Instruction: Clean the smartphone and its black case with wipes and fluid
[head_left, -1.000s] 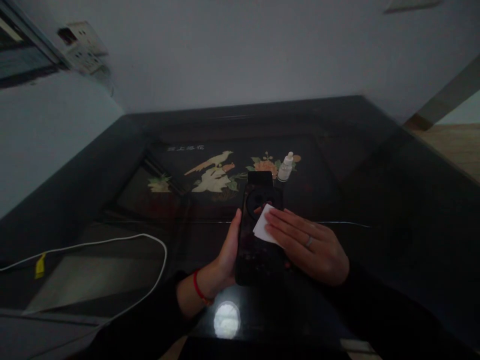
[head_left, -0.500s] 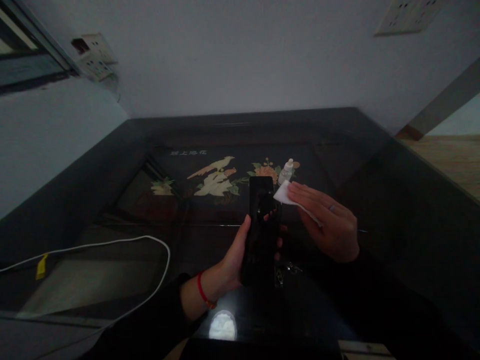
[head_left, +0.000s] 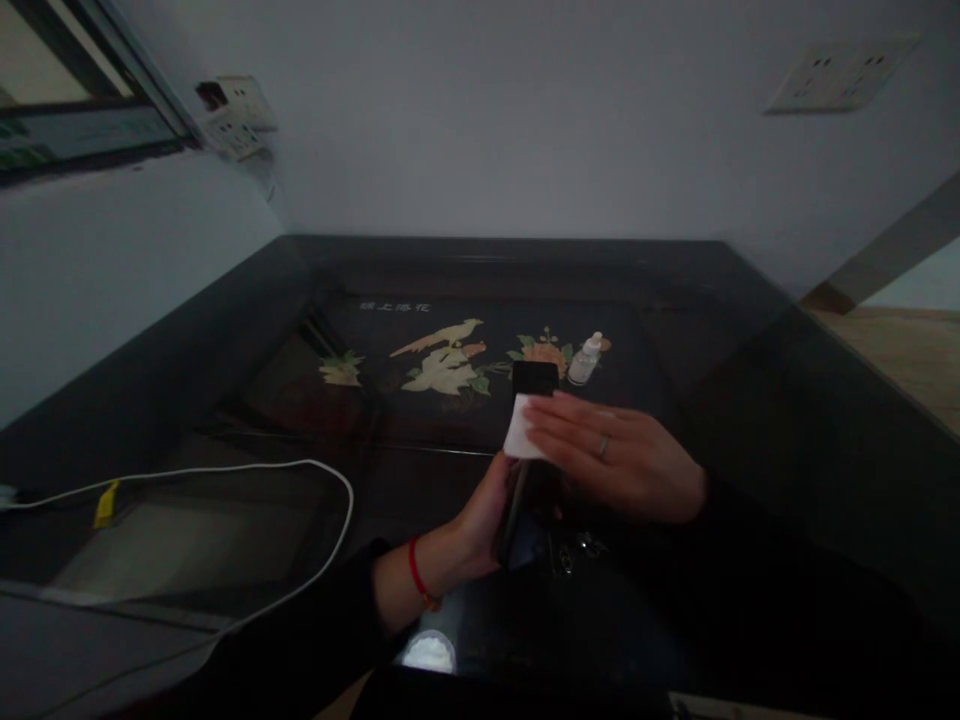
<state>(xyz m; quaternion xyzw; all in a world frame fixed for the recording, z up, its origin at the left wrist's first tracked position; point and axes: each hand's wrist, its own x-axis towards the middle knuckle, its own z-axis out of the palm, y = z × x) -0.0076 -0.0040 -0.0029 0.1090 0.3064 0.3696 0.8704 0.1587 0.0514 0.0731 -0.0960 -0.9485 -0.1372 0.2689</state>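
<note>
In my left hand (head_left: 476, 520) is a glossy black phone (head_left: 535, 376), held upright with the thumb along its left edge and the fingers mostly hidden behind it. My right hand (head_left: 611, 445), a ring on one finger, presses a folded white wipe (head_left: 519, 430) flat against the phone's face, covering much of it. Small metal clasps (head_left: 577, 550) show just below the hands, partly lost in the dark. A small clear dropper bottle (head_left: 585, 360) with a white cap stands beyond the right hand on the dark glossy table (head_left: 690, 330).
A white cable (head_left: 247, 467) with a yellow tag (head_left: 106, 505) curves over the table's left side. Bird and flower pictures (head_left: 442, 370) decorate the tabletop. Wall sockets (head_left: 840, 75) are at the back right, more sockets (head_left: 240, 115) at the left. A round white patch (head_left: 430, 652) lies near the front.
My right hand has moved left with the wipe, from the phone's right edge onto its face. The phone appears turned slightly in my left hand. The whole view has shifted a little.
</note>
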